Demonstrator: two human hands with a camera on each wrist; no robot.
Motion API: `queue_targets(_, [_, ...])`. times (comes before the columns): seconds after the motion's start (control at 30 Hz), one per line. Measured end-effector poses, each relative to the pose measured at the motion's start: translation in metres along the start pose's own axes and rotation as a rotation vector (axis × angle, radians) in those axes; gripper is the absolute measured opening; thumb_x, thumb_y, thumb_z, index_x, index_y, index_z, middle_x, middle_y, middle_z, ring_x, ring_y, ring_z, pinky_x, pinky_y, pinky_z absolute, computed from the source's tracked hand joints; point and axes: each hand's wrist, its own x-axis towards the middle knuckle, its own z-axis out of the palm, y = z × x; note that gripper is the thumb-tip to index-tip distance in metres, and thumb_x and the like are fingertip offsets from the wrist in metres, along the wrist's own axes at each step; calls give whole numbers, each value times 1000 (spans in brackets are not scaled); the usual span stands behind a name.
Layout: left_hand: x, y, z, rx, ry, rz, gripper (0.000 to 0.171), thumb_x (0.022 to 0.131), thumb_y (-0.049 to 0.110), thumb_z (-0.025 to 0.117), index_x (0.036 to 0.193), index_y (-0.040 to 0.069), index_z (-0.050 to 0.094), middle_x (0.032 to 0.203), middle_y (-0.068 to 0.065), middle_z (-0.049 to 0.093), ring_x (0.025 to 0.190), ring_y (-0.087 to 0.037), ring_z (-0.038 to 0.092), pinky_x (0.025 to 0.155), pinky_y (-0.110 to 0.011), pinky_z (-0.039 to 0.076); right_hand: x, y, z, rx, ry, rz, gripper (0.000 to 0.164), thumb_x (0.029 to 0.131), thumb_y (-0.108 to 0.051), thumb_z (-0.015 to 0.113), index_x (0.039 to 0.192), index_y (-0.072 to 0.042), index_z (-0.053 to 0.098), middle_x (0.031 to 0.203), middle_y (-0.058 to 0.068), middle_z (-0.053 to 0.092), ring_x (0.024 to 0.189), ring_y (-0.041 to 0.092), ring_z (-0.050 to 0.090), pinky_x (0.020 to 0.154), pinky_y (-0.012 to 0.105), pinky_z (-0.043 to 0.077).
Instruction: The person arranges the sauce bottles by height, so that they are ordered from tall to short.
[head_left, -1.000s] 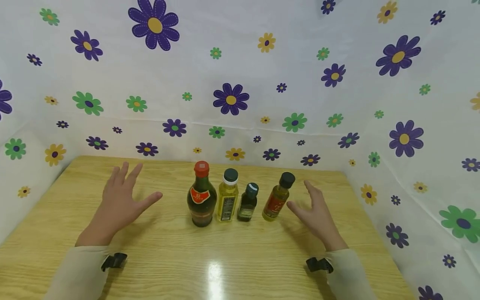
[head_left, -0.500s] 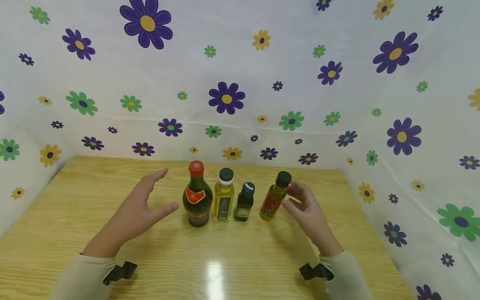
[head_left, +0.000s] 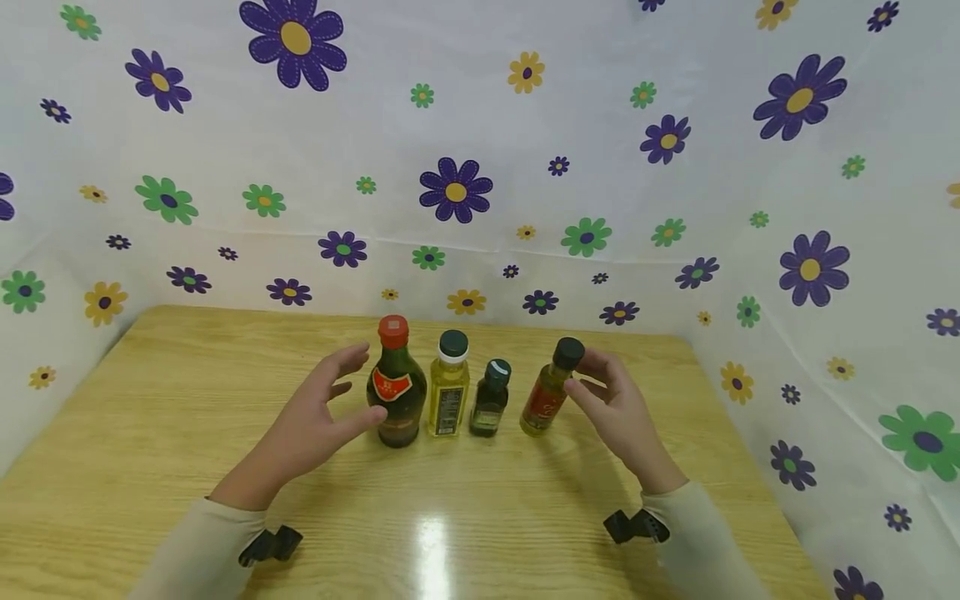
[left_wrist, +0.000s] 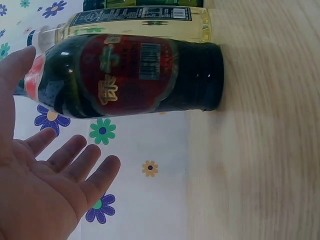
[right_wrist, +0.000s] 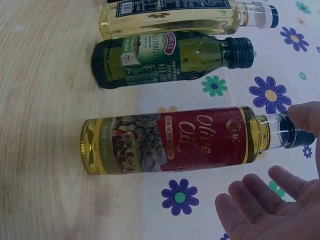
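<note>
Upright at the left of a row of bottles is a dark green bottle with a red cap (head_left: 405,407). My left hand (head_left: 315,429) is beside it, thumb and fingers spread apart; the left wrist view shows a gap between the fingers (left_wrist: 82,162) and the dark bottle (left_wrist: 120,75). At the row's right end stands an olive oil bottle (head_left: 547,402) with a black cap and red label. My right hand (head_left: 622,421) is around its right side, thumb near the neck; in the right wrist view its fingers (right_wrist: 255,197) are loosely bent, apart from the olive oil bottle (right_wrist: 170,140).
Between those two bottles stand a clear bottle of yellow oil (head_left: 448,400) and a small dark green olive oil bottle (head_left: 489,408). They share a wooden table (head_left: 360,533). Flower-printed white cloth (head_left: 397,125) rises behind the table and along its sides.
My left hand has moved right, from well left of the red-capped bottle to close beside it. My right hand has moved slightly left to the olive oil bottle's neck. The bottles stay put.
</note>
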Motion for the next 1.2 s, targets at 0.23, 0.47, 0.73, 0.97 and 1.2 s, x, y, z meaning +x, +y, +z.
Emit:
queue_targets(0.23, [9, 3, 9, -30, -12, -4, 83, 94, 31, 79, 160, 11, 33, 161, -12, 38, 147, -35, 38, 114, -61, 39, 3, -5, 2, -14, 6, 35, 49, 103, -20, 68, 144, -2, 49, 142, 14, 57, 133, 31, 55, 105, 23, 50])
queue_targets(0.47, [18, 9, 10, -71, 49, -10, 68, 98, 31, 74, 154, 11, 41, 153, -9, 49, 142, -31, 45, 114, -56, 42, 6, -4, 5, -40, 30, 23, 35, 103, -19, 67, 132, -2, 59, 129, 13, 64, 125, 26, 60, 100, 22, 52])
queue_targets(0.73, [26, 12, 12, -119, 1, -61, 70, 94, 34, 79, 152, 18, 44, 147, -8, 54, 139, -31, 48, 113, -60, 41, 6, -3, 6, -102, 41, 26, 35, 102, -23, 69, 130, -5, 62, 129, 10, 65, 124, 26, 61, 100, 29, 55])
queue_targets(0.97, [24, 10, 14, -92, -56, -94, 83, 86, 36, 86, 154, 18, 42, 143, -7, 58, 135, -32, 52, 112, -60, 43, 7, -3, 8, -98, 43, 2, 34, 101, -23, 70, 129, -4, 62, 129, 11, 66, 123, 25, 62, 95, 20, 54])
queue_targets(1.2, [22, 6, 15, -77, -84, -98, 86, 83, 35, 89, 154, 19, 43, 147, -5, 55, 137, -33, 50, 111, -61, 43, 10, 2, 11, -91, 47, -15, 32, 99, -16, 72, 126, -3, 62, 125, 13, 67, 119, 26, 64, 94, 20, 54])
